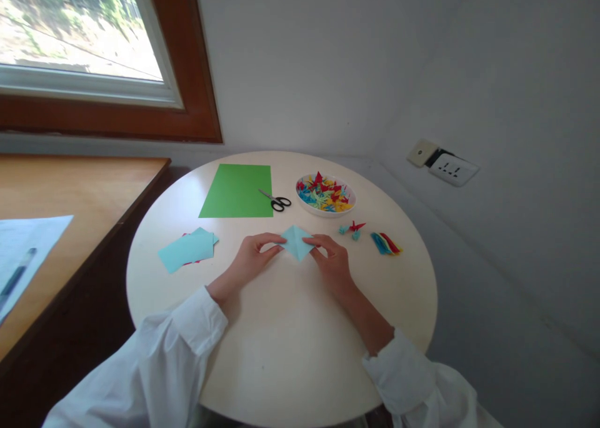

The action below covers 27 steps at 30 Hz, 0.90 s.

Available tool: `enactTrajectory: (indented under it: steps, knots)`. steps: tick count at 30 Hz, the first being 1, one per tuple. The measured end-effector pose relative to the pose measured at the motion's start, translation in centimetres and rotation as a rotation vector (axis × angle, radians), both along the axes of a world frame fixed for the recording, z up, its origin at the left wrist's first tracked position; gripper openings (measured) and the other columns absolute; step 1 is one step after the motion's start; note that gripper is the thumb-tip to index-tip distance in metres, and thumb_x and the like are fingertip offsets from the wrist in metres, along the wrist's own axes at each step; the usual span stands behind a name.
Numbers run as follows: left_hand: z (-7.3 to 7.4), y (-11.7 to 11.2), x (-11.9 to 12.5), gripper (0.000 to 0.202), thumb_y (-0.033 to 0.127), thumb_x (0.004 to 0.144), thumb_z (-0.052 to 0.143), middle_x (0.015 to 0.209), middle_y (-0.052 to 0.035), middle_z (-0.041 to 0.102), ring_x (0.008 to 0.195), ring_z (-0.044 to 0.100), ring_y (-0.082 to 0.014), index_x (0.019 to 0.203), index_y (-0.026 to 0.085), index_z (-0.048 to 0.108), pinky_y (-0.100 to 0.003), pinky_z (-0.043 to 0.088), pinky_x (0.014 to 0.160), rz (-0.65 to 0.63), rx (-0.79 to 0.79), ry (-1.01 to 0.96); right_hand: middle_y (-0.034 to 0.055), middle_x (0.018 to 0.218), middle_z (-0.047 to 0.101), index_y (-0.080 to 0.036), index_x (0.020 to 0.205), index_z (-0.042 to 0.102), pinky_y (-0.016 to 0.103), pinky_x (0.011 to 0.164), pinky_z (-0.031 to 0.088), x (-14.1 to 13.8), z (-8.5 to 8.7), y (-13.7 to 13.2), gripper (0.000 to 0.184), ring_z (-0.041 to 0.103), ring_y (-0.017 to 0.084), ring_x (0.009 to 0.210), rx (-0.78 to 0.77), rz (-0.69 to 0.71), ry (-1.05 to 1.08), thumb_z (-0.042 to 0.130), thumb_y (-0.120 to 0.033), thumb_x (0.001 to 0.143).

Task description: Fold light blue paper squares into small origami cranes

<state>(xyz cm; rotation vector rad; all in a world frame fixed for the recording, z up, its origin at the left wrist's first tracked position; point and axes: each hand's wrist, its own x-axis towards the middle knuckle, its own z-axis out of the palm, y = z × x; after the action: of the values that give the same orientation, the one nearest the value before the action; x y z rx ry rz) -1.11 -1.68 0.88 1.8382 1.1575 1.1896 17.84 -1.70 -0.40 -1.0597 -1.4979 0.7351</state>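
Note:
A small light-blue sheet of origami paper, creased and turned like a diamond, is held just over the round white table. My left hand pinches its left corner between thumb and fingers. At the opposite corner, my right hand grips the paper the same way. Beyond the hands lies a pair of black-handled scissors, its blades over the edge of a green sheet. Several light-blue paper pieces with some red beneath lie to the left of my left hand.
A white bowl full of colourful folded paper figures stands at the back. Right of it are a red folded crane, small blue folded pieces and a fan of coloured strips. A wooden desk stands left, a wall socket right.

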Motion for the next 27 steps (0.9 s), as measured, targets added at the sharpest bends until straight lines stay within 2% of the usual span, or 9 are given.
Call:
enactTrajectory:
  steps: [7, 14, 20, 27]
  knots:
    - [0.7, -0.2, 0.0, 0.015, 0.027, 0.072, 0.061, 0.086, -0.0051, 0.072, 0.077, 0.066, -0.0183, 0.080, 0.018, 0.070, -0.027, 0.051, 0.073, 0.008, -0.008, -0.048, 0.0043, 0.081, 0.068, -0.025, 0.075, 0.071, 0.032, 0.071, 0.047, 0.3, 0.4, 0.1, 0.010, 0.061, 0.018, 0.079, -0.003, 0.031, 0.029, 0.066, -0.024, 0.067]
    - [1.2, -0.5, 0.1, 0.016, 0.028, 0.072, 0.061, 0.082, -0.0053, 0.073, 0.074, 0.066, -0.0181, 0.077, 0.016, 0.070, -0.026, 0.051, 0.070, 0.023, -0.042, -0.083, 0.0026, 0.081, 0.070, -0.023, 0.073, 0.070, 0.031, 0.073, 0.049, -0.2, 1.0, -0.2, 0.009, 0.063, 0.018, 0.077, -0.080, 0.119, 0.122, 0.067, -0.028, 0.066]
    - [1.7, -1.0, 0.4, 0.017, 0.029, 0.072, 0.061, 0.079, -0.0052, 0.072, 0.070, 0.065, -0.0176, 0.075, 0.015, 0.069, -0.025, 0.050, 0.064, 0.054, -0.086, -0.131, 0.0018, 0.072, 0.070, -0.020, 0.067, 0.068, 0.030, 0.068, 0.051, -0.7, 1.4, -0.4, 0.010, 0.063, 0.017, 0.069, -0.136, 0.078, 0.192, 0.067, -0.030, 0.064]
    - [1.1, -1.0, 0.8, 0.015, 0.030, 0.070, 0.063, 0.073, -0.0039, 0.071, 0.066, 0.063, -0.0165, 0.070, 0.016, 0.068, -0.025, 0.049, 0.063, 0.127, -0.050, -0.144, 0.0020, 0.069, 0.068, -0.018, 0.068, 0.066, 0.028, 0.054, 0.053, -1.3, 1.7, -0.7, 0.021, 0.062, 0.014, 0.056, -0.153, 0.032, 0.232, 0.071, -0.037, 0.060]
